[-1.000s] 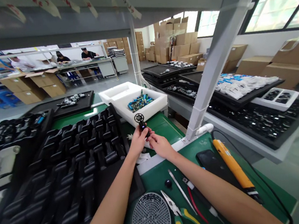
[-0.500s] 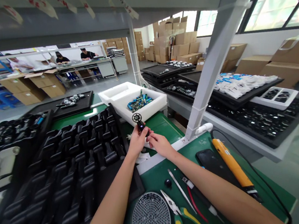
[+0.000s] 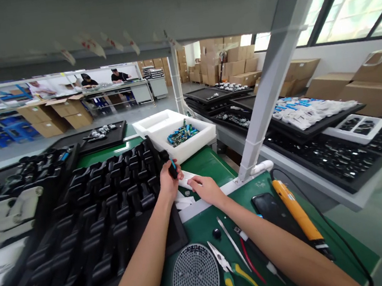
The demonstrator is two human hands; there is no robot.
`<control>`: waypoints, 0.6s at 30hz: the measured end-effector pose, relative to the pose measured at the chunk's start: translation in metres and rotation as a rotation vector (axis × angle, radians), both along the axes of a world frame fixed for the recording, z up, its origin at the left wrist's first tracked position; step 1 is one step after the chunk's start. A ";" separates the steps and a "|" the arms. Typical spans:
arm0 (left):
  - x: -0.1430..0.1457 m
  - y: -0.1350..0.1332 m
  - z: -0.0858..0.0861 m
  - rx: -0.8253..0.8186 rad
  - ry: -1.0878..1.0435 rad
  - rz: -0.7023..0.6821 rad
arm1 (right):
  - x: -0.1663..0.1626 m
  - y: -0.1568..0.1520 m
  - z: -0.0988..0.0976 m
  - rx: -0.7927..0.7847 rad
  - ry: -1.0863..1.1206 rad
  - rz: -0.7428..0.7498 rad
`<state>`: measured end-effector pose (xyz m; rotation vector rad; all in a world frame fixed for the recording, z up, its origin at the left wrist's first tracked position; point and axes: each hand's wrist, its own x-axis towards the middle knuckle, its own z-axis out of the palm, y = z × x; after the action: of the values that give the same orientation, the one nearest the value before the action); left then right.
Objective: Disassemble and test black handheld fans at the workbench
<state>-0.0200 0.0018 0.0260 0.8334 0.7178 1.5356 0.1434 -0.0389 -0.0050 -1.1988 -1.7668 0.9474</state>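
My left hand [image 3: 168, 182] is closed around a small black handheld device [image 3: 173, 170] with a strip of blue along it. It is held up in front of the white foam box [image 3: 196, 148], at the edge of the black tray. My right hand [image 3: 206, 189] is a little to the right, thumb and fingers pressed together over a white strip [image 3: 185, 179] on the bench. Whether the fingers grip that strip or something smaller, I cannot make out. Blue cells with green circuit boards [image 3: 183, 133] lie heaped in the foam box.
A black tray [image 3: 132, 233] of black housings fills the left. Near me lie a round perforated dish [image 3: 195, 277], pliers [image 3: 227, 268], a screwdriver [image 3: 234, 242], a black phone [image 3: 266, 204] and a corded orange electric screwdriver [image 3: 298, 211]. A slanted white post [image 3: 262, 97] rises at right.
The device has turned in my left hand: its round black spoked end and lit display faced me before, and now a blue side shows. My right hand has moved off it. The view shifted slightly.
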 end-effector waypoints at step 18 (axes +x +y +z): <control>0.028 -0.158 0.091 -0.042 0.021 -0.208 | 0.017 -0.109 0.164 0.713 0.163 0.190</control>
<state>0.0084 -0.1562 0.1169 0.8659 0.6547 1.3237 0.1606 -0.1481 0.1591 -0.4931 -1.8680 0.4228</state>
